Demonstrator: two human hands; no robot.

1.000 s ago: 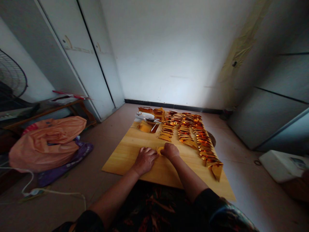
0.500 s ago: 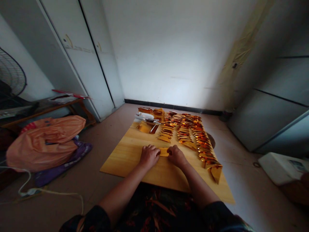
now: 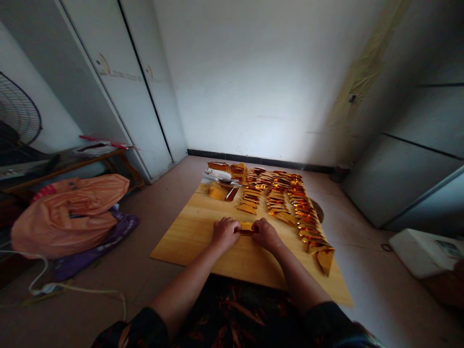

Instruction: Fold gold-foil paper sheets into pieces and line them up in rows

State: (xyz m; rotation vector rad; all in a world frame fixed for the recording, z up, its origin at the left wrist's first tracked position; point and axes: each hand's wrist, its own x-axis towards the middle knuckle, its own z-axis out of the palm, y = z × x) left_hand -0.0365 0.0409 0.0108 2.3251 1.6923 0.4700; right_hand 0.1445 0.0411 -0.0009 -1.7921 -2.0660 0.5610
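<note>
Foil strip (image 3: 247,226): is lying between the fingers, newly showing a darker near side, seemingly being folded
Left hand (image 3: 224,233): fingers are pinching its left end
Right hand (image 3: 267,234): fingers are pinching its right end

Around the orange bag (image 3: 54,227), a purple bag (image 3: 97,250) is seen partly beneath, a white cable (image 3: 50,288) in front, and a fan (image 3: 20,111) and a tall cabinet (image 3: 112,101) behind.
</note>
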